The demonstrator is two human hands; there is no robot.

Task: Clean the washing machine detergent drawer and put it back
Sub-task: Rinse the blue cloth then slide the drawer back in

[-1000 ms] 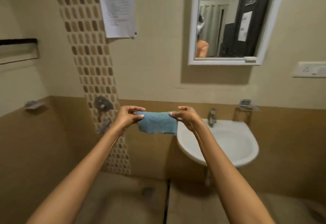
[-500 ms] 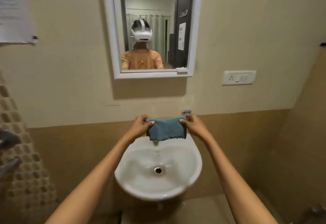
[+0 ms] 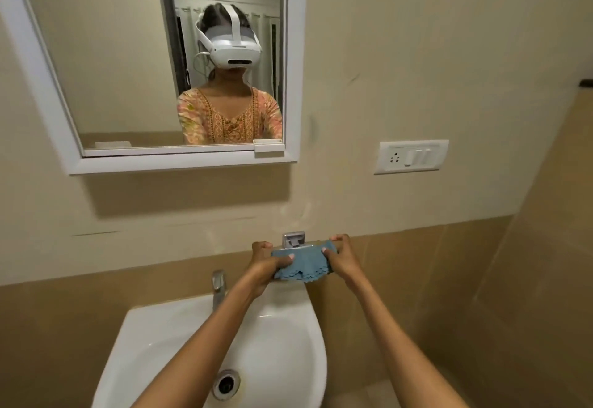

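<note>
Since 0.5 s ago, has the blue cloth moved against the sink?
Yes: blue cloth went right, from over the sink to the metal holder right of the tap.

This is a home bathroom: a white washbasin with a tap (metal), a framed mirror above, tiled walls.

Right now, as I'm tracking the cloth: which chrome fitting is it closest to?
The wall-mounted chrome holder, just behind the blue cloth held by the left hand and right hand. The basin tap stands lower left, clear of the cloth.
</note>
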